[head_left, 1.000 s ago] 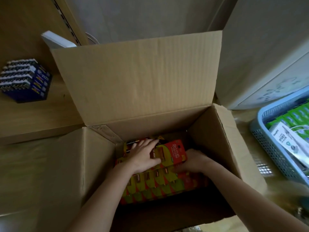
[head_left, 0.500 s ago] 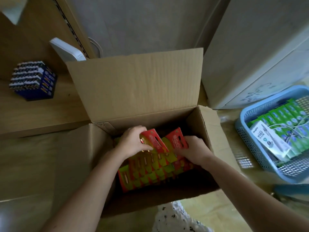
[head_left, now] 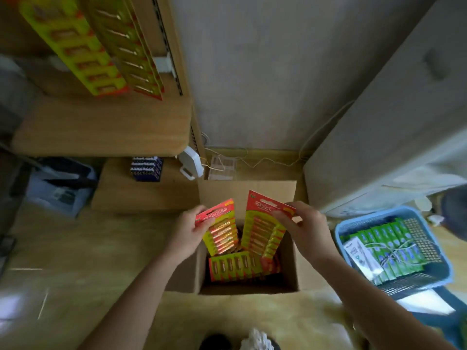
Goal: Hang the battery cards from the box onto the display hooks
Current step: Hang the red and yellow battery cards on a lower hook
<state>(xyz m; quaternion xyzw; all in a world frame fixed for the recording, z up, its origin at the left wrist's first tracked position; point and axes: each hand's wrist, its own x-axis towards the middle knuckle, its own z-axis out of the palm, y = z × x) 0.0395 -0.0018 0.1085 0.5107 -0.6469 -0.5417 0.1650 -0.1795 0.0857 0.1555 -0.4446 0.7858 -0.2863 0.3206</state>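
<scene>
An open cardboard box stands on the floor below me with more red and yellow-green battery cards lying flat in it. My left hand grips one battery card by its red top, above the box's left side. My right hand pinches the red top of a second battery card beside it. Both cards hang down over the box opening. At the top left, long battery cards hang in rows at the display; their hooks are out of sight.
A wooden shelf juts out under the hung cards, with a lower ledge holding a blue battery pack. A white device leans by the upright. A blue basket of green packs sits right, below a pale cabinet.
Both hands have lifted out of the box, each bringing up one battery card. My head has risen and moved back, so the hung cards at the top left have come into view.
</scene>
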